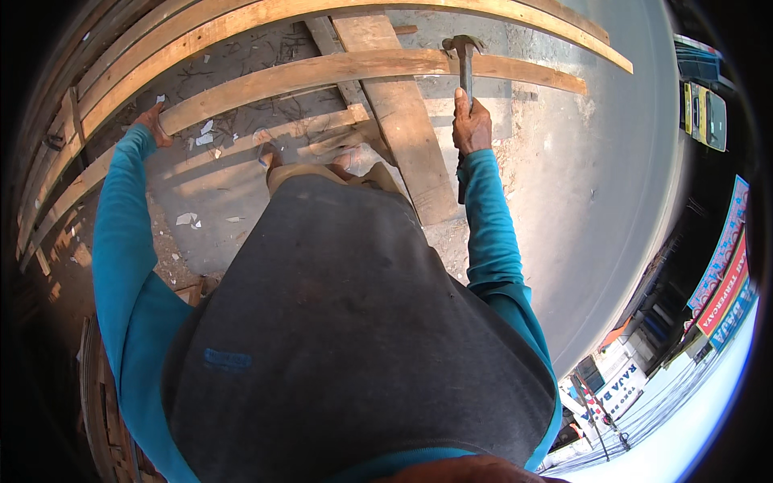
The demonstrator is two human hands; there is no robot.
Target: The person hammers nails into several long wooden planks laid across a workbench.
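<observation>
My right hand (473,126) is wrapped round the handle of a claw hammer (465,72), thumb lying along the shaft. The hammer's metal head overlaps a long wooden batten (322,71) near its right end; whether the two touch I cannot tell. Far to the left, my left hand (153,125) grips this same batten, its fingers over one edge and the thumb side at the other. Beneath the batten, a wide plank (409,137) crosses at an angle, with a narrower greyish board (336,60) beside it.
More long wooden beams (241,18) run across the far side and stack up at the left. White scraps (205,133) litter the grey ground around my feet (267,154). A paved road (596,201) lies to the right, with a yellow vehicle (708,115) and shop signs beyond.
</observation>
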